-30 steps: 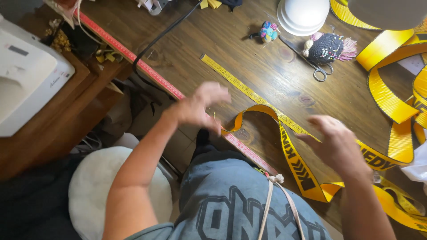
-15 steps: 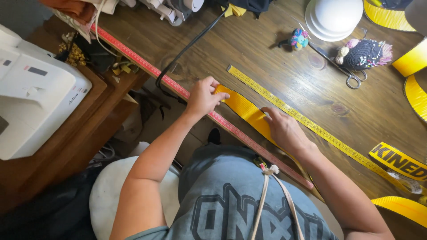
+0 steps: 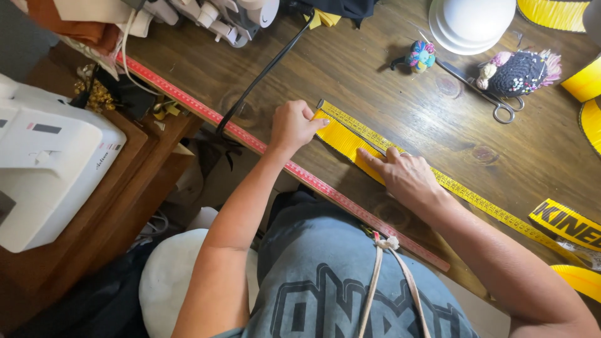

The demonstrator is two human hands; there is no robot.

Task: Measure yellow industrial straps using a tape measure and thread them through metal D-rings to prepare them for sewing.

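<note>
Sewing machine (image 3: 50, 169): sitting far left of the strap, off the bench (image 3: 388, 75). Left hand (image 3: 293, 125): clenched, pinching the strap (image 3: 343, 139) end. Right hand (image 3: 407, 176): lying flat, fingers spread, pressing the strap. Tape measure (image 3: 463, 191): lying along the strap's far edge. Scissors (image 3: 482, 94): lying beyond it.

A bright yellow strap (image 3: 343, 139) is pressed onto the dark brown wooden table (image 3: 388, 81), beside a yellow measuring tape (image 3: 463, 191) marked with fine black ticks. A red ruler strip (image 3: 250, 141) is seen along the near table edge. At the far right, a yellow strap with bold black lettering (image 3: 563, 224) is shown. White is seen on the sewing machine (image 3: 47, 169) at the left and on the stacked bowls (image 3: 472, 22) at the far side. A dark knitted pincushion with pink fringe (image 3: 519, 72) lies beside silver scissors (image 3: 482, 91).
</note>
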